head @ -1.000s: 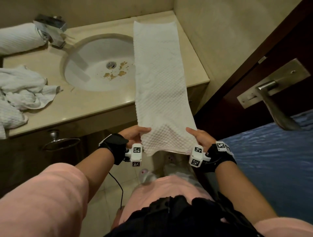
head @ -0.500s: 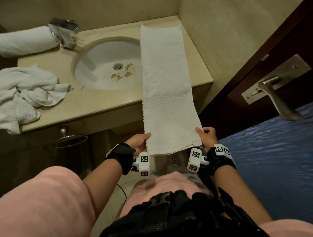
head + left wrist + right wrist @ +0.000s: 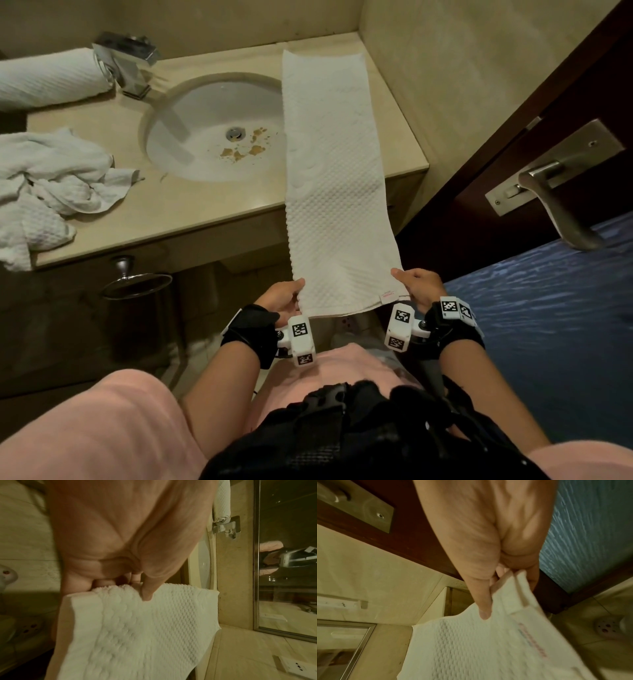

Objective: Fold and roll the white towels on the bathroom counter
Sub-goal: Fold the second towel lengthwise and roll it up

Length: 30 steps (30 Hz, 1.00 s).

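Observation:
A long white waffle towel [image 3: 329, 171], folded into a narrow strip, lies on the beige counter [image 3: 212, 209] beside the sink and hangs off the front edge. My left hand [image 3: 286, 298] pinches its near left corner, thumb on top [image 3: 147, 592]. My right hand [image 3: 412, 284] pinches the near right corner next to a red-printed label [image 3: 388, 295], thumb on top [image 3: 483, 609]. The near end is held up off the floor, stretched toward me. A rolled white towel [image 3: 51, 80] lies at the back left of the counter. A crumpled heap of white towels [image 3: 51, 185] sits at the left.
The round sink [image 3: 212, 130] has brown debris near its drain. A chrome faucet [image 3: 128, 61] stands behind it. A towel ring [image 3: 137, 281] hangs under the counter. A dark wooden door with a metal lever handle [image 3: 555, 202] stands at my right. A mirror [image 3: 288, 561] backs the counter.
Both hands keep hold of the near towel corners and have drawn it slightly toward me. My head view has shifted, moving the counter rightward in frame.

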Available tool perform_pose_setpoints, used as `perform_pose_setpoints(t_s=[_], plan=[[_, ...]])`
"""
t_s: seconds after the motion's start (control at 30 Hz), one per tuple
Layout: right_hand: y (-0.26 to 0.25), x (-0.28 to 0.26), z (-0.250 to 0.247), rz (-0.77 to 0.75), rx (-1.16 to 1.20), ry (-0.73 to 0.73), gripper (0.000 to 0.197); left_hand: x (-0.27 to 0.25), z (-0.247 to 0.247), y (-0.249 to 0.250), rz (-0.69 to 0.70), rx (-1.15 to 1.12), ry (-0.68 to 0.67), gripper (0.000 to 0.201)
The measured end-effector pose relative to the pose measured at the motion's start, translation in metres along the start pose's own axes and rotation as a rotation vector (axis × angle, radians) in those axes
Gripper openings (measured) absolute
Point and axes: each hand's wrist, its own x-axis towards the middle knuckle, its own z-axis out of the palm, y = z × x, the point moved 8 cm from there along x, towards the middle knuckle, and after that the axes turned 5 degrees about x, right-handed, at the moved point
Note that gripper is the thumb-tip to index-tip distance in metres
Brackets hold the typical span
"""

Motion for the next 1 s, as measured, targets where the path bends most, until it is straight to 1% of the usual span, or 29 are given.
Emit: perform_pose_setpoints(t_s=[0.03,0.1,0.13,0.2,0.27,0.37,0.4,0.43,0.5,0.57,0.63,0.73,0.77,0.8,0.83,0.93,1.0], plan=[[0.001,0.001,-0.003,0.013,-0.018,-0.005,0.020,-0.001,0.000,0.002,0.018,0.015,0.008,0.025],[0.003,0.003,-0.007,0.041,-0.057,-0.017,0.023,0.000,-0.004,0.003,0.046,0.079,0.062,0.037],[0.006,0.006,-0.010,0.061,-0.070,-0.023,0.024,0.000,-0.005,0.004,0.056,0.115,0.082,0.037],[0.007,0.007,-0.012,0.076,-0.082,-0.030,0.024,0.002,-0.009,0.006,0.070,0.178,0.121,0.027],[0.009,0.009,-0.015,0.087,-0.093,-0.020,0.026,0.008,-0.014,0.007,0.077,0.195,0.176,0.030],[0.013,0.015,-0.019,0.102,-0.117,-0.020,0.030,0.014,-0.017,0.009,0.096,0.226,0.207,0.037],[0.013,0.016,-0.019,0.102,-0.124,-0.020,0.030,0.015,-0.016,0.008,0.098,0.251,0.183,0.034],[0.013,0.016,-0.020,0.110,-0.124,-0.020,0.030,0.013,-0.013,0.008,0.091,0.273,0.151,0.026],[0.010,0.013,-0.020,0.102,-0.117,-0.017,0.027,0.010,-0.010,0.004,0.064,0.279,0.090,0.003],[0.010,0.013,-0.020,0.096,-0.117,-0.020,0.025,0.010,-0.013,0.001,0.039,0.271,0.092,0.017],[0.010,0.015,-0.022,0.099,-0.119,-0.022,0.025,0.011,-0.017,0.002,0.047,0.289,0.109,0.027],[0.009,0.016,-0.024,0.079,-0.140,-0.028,0.025,0.010,-0.028,0.004,0.066,0.281,0.176,0.046],[0.008,0.017,-0.024,0.070,-0.135,-0.030,0.026,0.011,-0.031,0.006,0.077,0.267,0.188,0.049],[0.008,0.018,-0.024,0.058,-0.126,-0.042,0.027,0.009,-0.032,0.007,0.080,0.258,0.187,0.048],[0.007,0.018,-0.021,0.042,-0.127,-0.068,0.028,0.009,-0.030,0.009,0.098,0.244,0.173,0.042],[0.001,0.017,-0.010,-0.022,-0.181,-0.175,0.031,0.004,-0.022,0.015,0.135,0.256,0.120,0.021],[-0.010,0.007,-0.004,-0.053,-0.157,-0.231,0.026,0.004,-0.018,0.018,0.145,0.228,0.075,0.017]])
